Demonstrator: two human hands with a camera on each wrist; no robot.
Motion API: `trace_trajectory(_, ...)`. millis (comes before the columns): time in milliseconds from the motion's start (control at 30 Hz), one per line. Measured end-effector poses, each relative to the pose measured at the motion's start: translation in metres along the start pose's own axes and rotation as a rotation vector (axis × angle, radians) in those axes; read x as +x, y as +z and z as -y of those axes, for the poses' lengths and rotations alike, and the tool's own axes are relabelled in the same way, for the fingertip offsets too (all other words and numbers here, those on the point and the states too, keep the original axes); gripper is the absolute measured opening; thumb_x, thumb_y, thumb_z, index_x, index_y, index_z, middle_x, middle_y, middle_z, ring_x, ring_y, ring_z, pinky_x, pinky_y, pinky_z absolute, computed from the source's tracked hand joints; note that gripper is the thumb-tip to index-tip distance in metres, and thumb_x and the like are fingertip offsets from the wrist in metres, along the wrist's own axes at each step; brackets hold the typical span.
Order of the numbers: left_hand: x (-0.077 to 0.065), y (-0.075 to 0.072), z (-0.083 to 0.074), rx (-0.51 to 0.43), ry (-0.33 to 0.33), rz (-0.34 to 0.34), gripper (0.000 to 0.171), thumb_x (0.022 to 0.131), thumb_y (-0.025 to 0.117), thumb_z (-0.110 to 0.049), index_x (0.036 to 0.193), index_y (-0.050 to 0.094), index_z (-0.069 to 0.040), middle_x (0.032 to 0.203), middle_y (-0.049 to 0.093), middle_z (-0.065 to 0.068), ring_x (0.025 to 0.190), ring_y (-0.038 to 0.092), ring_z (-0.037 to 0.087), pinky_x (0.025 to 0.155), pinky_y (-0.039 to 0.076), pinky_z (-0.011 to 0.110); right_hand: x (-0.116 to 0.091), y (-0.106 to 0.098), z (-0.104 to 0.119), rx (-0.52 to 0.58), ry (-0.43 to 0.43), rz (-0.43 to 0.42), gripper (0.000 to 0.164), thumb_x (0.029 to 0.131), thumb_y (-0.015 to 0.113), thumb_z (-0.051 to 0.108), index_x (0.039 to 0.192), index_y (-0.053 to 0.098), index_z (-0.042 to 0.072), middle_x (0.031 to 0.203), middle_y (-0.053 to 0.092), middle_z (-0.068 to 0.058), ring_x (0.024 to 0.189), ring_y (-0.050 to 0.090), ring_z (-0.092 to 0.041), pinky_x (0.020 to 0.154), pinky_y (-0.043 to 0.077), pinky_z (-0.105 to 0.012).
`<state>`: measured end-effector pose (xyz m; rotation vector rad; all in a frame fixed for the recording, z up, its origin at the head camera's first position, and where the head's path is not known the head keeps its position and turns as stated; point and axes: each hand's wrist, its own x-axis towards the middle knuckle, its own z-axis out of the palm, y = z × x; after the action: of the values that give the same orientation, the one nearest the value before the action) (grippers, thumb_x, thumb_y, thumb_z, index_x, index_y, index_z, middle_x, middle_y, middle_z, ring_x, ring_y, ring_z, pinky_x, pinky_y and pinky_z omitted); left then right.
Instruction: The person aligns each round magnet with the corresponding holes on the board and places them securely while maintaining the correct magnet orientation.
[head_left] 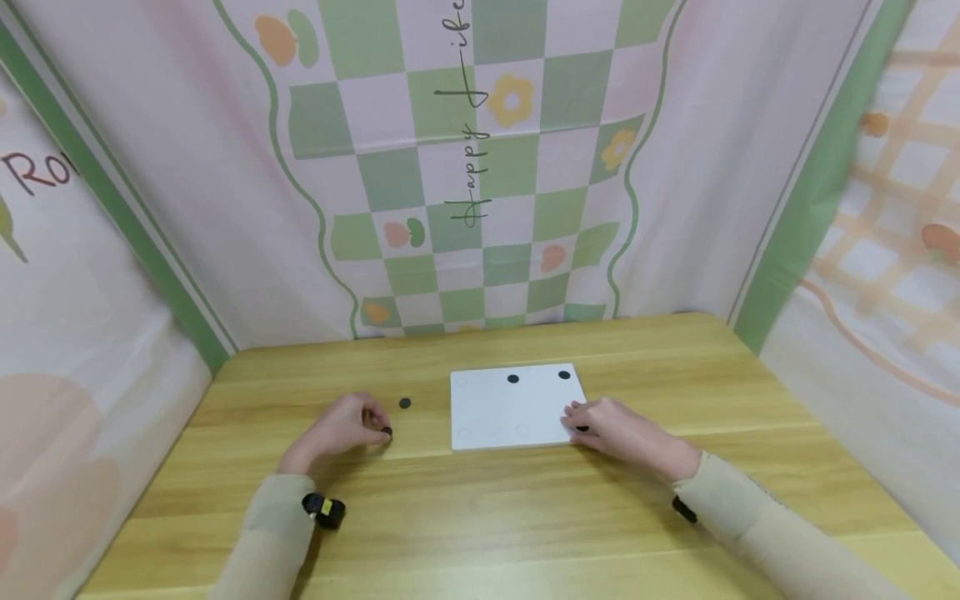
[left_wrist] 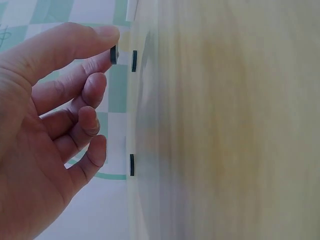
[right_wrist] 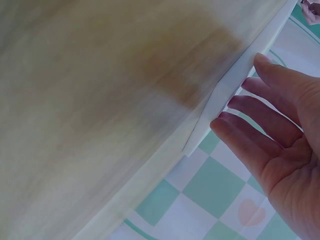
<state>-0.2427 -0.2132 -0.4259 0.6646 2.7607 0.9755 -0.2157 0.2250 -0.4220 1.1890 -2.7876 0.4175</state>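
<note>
Between thumb and index fingertip, my left hand [head_left: 351, 425] pinches a small black disc [left_wrist: 114, 55], just above the table left of the white board. Its other fingers are loosely bent. Close by lies a second black disc [head_left: 405, 403]. The left wrist view shows another disc [left_wrist: 132, 165] on the table, hidden behind the hand in the head view. My right hand [head_left: 617, 429] rests at the right edge of the white board [head_left: 487, 408], fingers extended onto it. Beside those fingers a black disc [head_left: 582, 428] shows partly. Along the board's far side sit two more discs, including one at the corner [head_left: 564, 375].
Faint round outlines mark the board, one near its front edge [head_left: 522, 429]. The wooden table [head_left: 480, 517] ends at a checked curtain [head_left: 480, 250], with more curtains at both sides. A black wrist device [head_left: 324, 510] sits on the left sleeve.
</note>
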Motion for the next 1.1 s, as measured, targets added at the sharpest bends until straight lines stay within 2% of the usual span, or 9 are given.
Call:
trace_trajectory(400,0.005,0.006,-0.009,-0.034,0.022,-0.003,0.015,0.077,0.078,-0.017,0.088,0.069,-0.015,0.087,0.061,-0.003,0.079,0.055,0.012,0.067,0.049,0.023,0.000,0.002,-0.002,-0.005,-0.003,0.002,0.023,0.086,0.067,0.006,0.108,0.069,0.000,0.113,0.067,-0.019,0.107,0.064,-0.034,0.088,0.054,-0.042)
trace_trajectory(633,0.008,0.009,-0.016,-0.021,0.037,-0.018,0.015,0.076,0.079,-0.018,0.088,0.070,-0.017,0.087,0.060,-0.003,0.078,0.054,0.012,0.066,0.048,0.023,-0.001,0.002,-0.001,-0.007,0.002,0.003,0.023,0.086,0.067,0.007,0.108,0.069,0.000,0.113,0.067,-0.019,0.107,0.064,-0.034,0.087,0.055,-0.042)
trace_trajectory(900,0.016,0.015,-0.022,-0.049,0.052,-0.008,0.014,0.077,0.078,-0.017,0.087,0.069,-0.017,0.088,0.060,-0.002,0.078,0.053,0.013,0.066,0.049,0.023,-0.002,0.001,-0.001,-0.004,0.009,0.009,0.023,0.087,0.066,0.006,0.109,0.069,0.000,0.114,0.066,-0.019,0.108,0.063,-0.034,0.088,0.054,-0.042)
trace_trajectory(1100,0.021,0.019,-0.027,-0.033,0.061,-0.010,0.014,0.077,0.079,-0.018,0.087,0.068,-0.018,0.087,0.060,-0.003,0.078,0.054,0.012,0.067,0.049,0.023,-0.001,0.000,0.000,-0.003,0.006,0.008,0.022,0.087,0.066,0.006,0.108,0.070,0.000,0.114,0.066,-0.020,0.108,0.063,-0.034,0.088,0.054,-0.042)
